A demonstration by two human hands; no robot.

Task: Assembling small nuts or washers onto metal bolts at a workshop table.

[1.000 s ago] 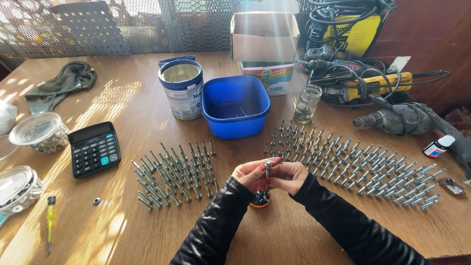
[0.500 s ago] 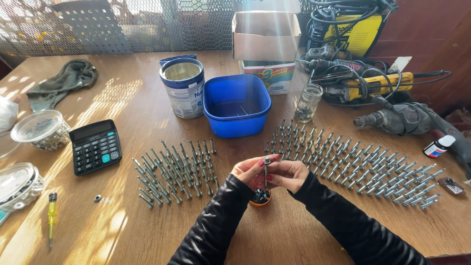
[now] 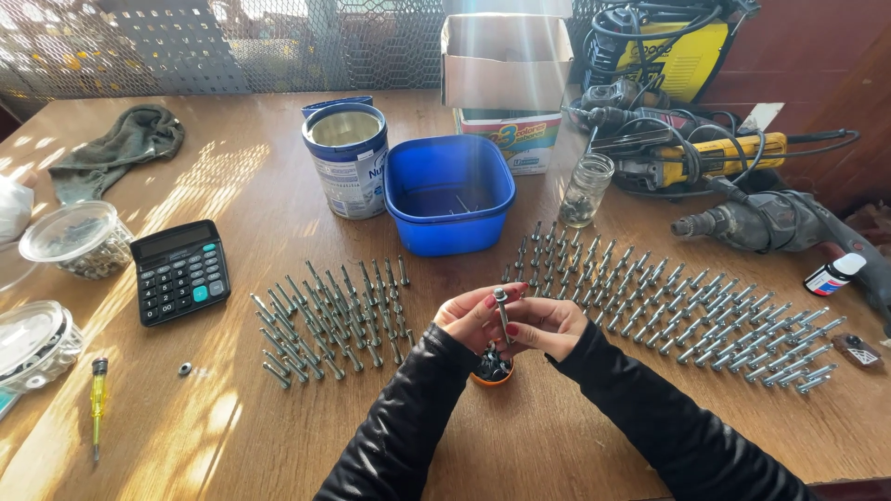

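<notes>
Here we pinch one upright bolt (image 3: pixel 502 314) between our left hand (image 3: pixel 473 318) and right hand (image 3: pixel 548 327), fingers curled closed around it, just above a small orange cup (image 3: pixel 492 369) on the surface (image 3: pixel 575 436).

Pretty cramped around the middle. The left bolt rows (image 3: pixel 334 311) and the right bolt rows (image 3: pixel 668 301) fence in both sides, with just a narrow bare lane between them running up to the blue tub (image 3: pixel 449 195), which blocks the far end. The small orange cup (image 3: pixel 493 369) sits right at the near end. Open wood along the near edge, and between the calculator (image 3: pixel 180 270) and the left rows.
</notes>
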